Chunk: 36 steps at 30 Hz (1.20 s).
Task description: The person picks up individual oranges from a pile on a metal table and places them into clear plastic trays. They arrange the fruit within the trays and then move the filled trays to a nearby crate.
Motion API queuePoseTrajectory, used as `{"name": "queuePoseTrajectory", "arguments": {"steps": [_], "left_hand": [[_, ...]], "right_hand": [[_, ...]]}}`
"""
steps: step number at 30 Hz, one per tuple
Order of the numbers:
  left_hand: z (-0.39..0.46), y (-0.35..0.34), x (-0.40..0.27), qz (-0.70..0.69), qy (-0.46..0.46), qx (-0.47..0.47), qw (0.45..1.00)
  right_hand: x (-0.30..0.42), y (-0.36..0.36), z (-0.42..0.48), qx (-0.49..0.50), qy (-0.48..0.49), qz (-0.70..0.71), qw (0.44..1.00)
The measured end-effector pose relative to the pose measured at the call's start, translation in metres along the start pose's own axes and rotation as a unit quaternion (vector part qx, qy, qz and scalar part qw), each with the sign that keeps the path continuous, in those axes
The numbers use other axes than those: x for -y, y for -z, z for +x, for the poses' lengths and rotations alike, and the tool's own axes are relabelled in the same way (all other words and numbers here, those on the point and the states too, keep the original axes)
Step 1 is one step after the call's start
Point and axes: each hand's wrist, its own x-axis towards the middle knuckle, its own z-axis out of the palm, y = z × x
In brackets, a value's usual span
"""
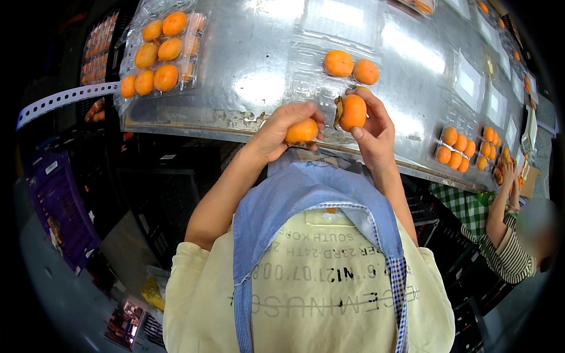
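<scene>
My left hand (284, 125) is closed around an orange persimmon (302, 131) near the table's front edge. Between the thumb and fingers of my right hand (375, 125) is another persimmon (353, 112), its dry leafy calyx turned left. Just beyond my hands lies an open clear plastic tray (302, 81) with moulded hollows. Two persimmons, one larger (339, 63) and one smaller (366, 72), sit at its right side. The tray's clear lid (342, 28), bearing a white label, is folded back on the metal table.
A clear pack of several persimmons (161, 55) stands at the table's left end, by a perforated white strip (66, 99). More filled trays (457, 148) line the right side, where a co-worker's hands (512, 176) handle fruit. A purple crate (62, 207) stands at lower left.
</scene>
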Motion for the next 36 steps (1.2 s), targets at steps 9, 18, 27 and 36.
{"name": "queuePoseTrajectory", "arguments": {"steps": [9, 18, 27, 36], "left_hand": [[0.005, -0.019, 0.005, 0.022, 0.027, 0.022, 0.999], [0.005, -0.023, 0.011, 0.145, -0.186, -0.035, 0.971], [0.007, -0.024, 0.012, 0.267, -0.230, -0.037, 0.935], [-0.008, 0.012, 0.009, 0.086, -0.129, -0.141, 0.978]], "right_hand": [[0.008, -0.005, 0.002, 0.096, 0.145, -0.344, 0.923], [-0.002, 0.006, 0.003, 0.008, 0.012, -0.114, 0.993], [-0.001, -0.002, -0.001, 0.043, -0.099, -0.081, 0.991], [-0.008, 0.010, 0.002, -0.023, 0.001, -0.300, 0.954]]}}
